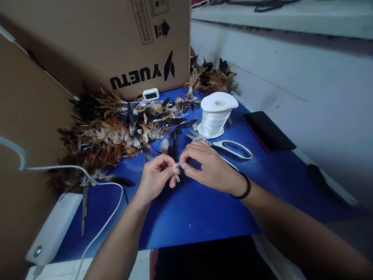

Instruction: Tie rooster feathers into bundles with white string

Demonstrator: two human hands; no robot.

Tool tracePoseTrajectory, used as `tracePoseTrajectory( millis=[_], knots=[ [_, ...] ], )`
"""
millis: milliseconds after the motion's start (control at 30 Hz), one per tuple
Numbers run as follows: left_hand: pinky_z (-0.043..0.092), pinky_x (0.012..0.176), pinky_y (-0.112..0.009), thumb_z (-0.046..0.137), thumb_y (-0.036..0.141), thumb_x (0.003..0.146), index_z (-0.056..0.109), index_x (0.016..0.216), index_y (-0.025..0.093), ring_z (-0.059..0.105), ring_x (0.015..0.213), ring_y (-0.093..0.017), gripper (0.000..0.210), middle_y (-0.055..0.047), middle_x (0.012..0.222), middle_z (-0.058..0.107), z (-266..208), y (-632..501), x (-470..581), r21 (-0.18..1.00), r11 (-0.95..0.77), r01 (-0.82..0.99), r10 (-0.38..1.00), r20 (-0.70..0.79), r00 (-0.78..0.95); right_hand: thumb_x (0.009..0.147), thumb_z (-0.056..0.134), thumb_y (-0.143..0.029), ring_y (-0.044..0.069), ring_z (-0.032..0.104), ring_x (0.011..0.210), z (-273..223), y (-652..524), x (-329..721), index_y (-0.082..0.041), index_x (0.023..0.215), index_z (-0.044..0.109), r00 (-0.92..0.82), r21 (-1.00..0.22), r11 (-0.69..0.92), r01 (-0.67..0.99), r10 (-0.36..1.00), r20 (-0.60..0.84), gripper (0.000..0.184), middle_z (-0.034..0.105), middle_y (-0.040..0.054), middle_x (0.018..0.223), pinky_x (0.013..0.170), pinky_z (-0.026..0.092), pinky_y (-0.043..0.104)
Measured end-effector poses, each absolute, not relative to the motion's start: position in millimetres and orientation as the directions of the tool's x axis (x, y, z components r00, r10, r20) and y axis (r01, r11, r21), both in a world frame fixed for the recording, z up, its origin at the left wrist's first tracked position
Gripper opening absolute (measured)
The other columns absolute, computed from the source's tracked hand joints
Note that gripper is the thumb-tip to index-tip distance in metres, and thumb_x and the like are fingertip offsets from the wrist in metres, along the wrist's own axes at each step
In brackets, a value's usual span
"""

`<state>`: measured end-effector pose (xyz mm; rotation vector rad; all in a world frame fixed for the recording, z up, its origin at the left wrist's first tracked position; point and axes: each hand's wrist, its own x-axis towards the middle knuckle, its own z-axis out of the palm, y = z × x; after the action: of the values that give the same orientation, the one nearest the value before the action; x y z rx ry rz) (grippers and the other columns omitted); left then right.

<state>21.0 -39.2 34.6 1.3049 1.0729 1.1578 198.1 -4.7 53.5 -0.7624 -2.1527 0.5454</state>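
My left hand (157, 174), front-left of the white spool of glossy ribbon (214, 122), seems clamped on a small bundle of dark feathers with pale quills (174, 146); a thin whitish strand (178, 164) runs to my right hand (208, 164), thumb and finger together on it. I judge I'm working the strand at the quills; the next move calls for firm, even tension, clear of the white-handled metal scissors (218, 144) just before the spool

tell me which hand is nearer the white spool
Right. The right hand is on the near side of the white spool; the left hand is farther off, to the left of the right hand.
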Motion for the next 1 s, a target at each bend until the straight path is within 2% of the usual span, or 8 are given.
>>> tracePoseTrajectory(
  millis=[133,233,367,600,733,900,1000],
  knots=[
    [0.040,0.039,-0.017,0.071,0.028,0.074,0.055,0.072,0.015,0.050,0.037,-0.006,0.021,0.003,0.054,0.059,35,-39,21,0.997,-0.063,-0.045,0.990,0.069,0.124,0.075,0.050,-0.009,0.019,0.054,0.091,57,-5,204,-0.021,0.082,0.057,-0.382,-0.613,0.734,0.292,0.677,0.629,0.016,0.059,0.0048,0.093,0.081,0.039,0.035],
    [0.039,0.039,-0.017,0.071,0.027,0.074,0.056,0.073,0.015,0.050,0.037,-0.006,0.020,0.004,0.053,0.059,36,-39,21,0.996,-0.073,-0.050,0.989,0.079,0.128,0.074,0.051,-0.008,0.017,0.053,0.078,59,-6,206,-0.021,0.069,0.058,-0.458,-0.562,0.788,0.253,0.609,0.648,0.016,0.060,0.0016,0.078,0.079,0.038,0.036],
    [0.041,0.041,-0.017,0.070,0.024,0.076,0.056,0.074,0.015,0.051,0.037,-0.006,0.017,0.005,0.050,0.057,36,-40,20,0.995,-0.090,-0.047,0.986,0.096,0.139,0.075,0.056,-0.015,0.017,0.052,0.075,56,-8,202,-0.021,0.076,0.064,-0.523,-0.516,0.787,0.338,0.613,0.592,0.010,0.062,0.0007,0.074,0.080,0.035,0.037],
    [0.041,0.040,-0.018,0.070,0.024,0.076,0.056,0.075,0.016,0.051,0.036,-0.007,0.016,0.005,0.049,0.057,36,-40,21,0.994,-0.095,-0.059,0.982,0.103,0.160,0.078,0.060,-0.018,0.014,0.052,0.073,56,-8,197,-0.019,0.077,0.062,-0.522,-0.622,0.723,0.302,0.671,0.527,0.003,0.059,-0.0012,0.070,0.076,0.033,0.031],
    [0.041,0.041,-0.018,0.069,0.024,0.077,0.055,0.076,0.016,0.051,0.037,-0.007,0.016,0.006,0.048,0.056,37,-40,21,0.994,-0.094,-0.055,0.979,0.102,0.177,0.082,0.056,-0.015,0.012,0.051,0.072,58,-7,197,-0.018,0.073,0.058,-0.572,-0.658,0.712,0.245,0.654,0.496,0.010,0.058,-0.0020,0.069,0.075,0.032,0.029],
    [0.043,0.046,-0.019,0.066,0.024,0.080,0.053,0.077,0.016,0.053,0.040,-0.007,0.015,0.005,0.049,0.058,40,-42,21,0.997,-0.076,-0.028,0.976,0.080,0.202,0.081,0.055,-0.013,0.010,0.050,0.070,56,-7,195,-0.017,0.072,0.055,-0.566,-0.664,0.707,0.245,0.660,0.494,0.009,0.054,-0.0030,0.068,0.074,0.033,0.029],
    [0.045,0.049,-0.019,0.065,0.022,0.081,0.053,0.078,0.015,0.055,0.043,-0.007,0.013,0.004,0.052,0.060,41,-42,20,0.996,-0.073,-0.041,0.976,0.080,0.202,0.081,0.055,-0.013,0.010,0.049,0.069,53,-6,195,-0.017,0.073,0.054,-0.543,-0.620,0.742,0.255,0.640,0.543,0.009,0.054,-0.0031,0.068,0.075,0.033,0.029]
  ],
)
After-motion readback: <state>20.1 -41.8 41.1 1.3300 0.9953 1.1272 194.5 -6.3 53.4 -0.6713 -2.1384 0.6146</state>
